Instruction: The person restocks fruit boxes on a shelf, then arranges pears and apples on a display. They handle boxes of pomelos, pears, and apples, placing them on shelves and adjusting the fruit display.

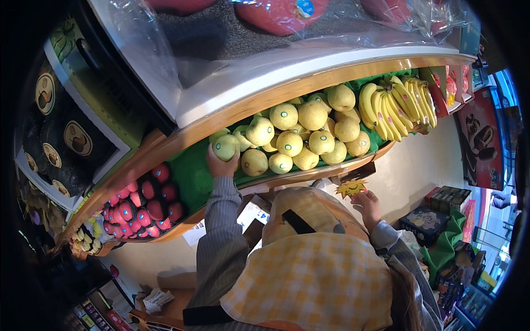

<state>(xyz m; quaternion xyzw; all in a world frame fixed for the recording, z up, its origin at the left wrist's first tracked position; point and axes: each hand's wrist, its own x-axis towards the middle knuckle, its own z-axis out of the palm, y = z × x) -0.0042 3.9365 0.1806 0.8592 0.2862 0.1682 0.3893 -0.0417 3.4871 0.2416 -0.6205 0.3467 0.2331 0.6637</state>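
Observation:
My left hand [221, 164] is closed around a pale green pear [227, 147] at the left end of the display. My fingers wrap its lower half, and its small round sticker faces up. Beside it, stickered yellow-green pears [290, 142] lie heaped on a green mesh liner [190, 165]. Pinched between the fingers of my right hand [367, 207] is a yellow starburst-shaped card [350, 188] with dark marks. That hand is in front of the shelf, over the floor, apart from the fruit.
Bananas [389, 107] lie right of the pears; red fruit [140, 207] fills the shelf's left part. Above, a raised shelf with a wooden edge [265, 97] holds fruit under clear plastic. Watermelons [70, 128] sit in a box at left. Boxes [426, 223] stand at right on the floor.

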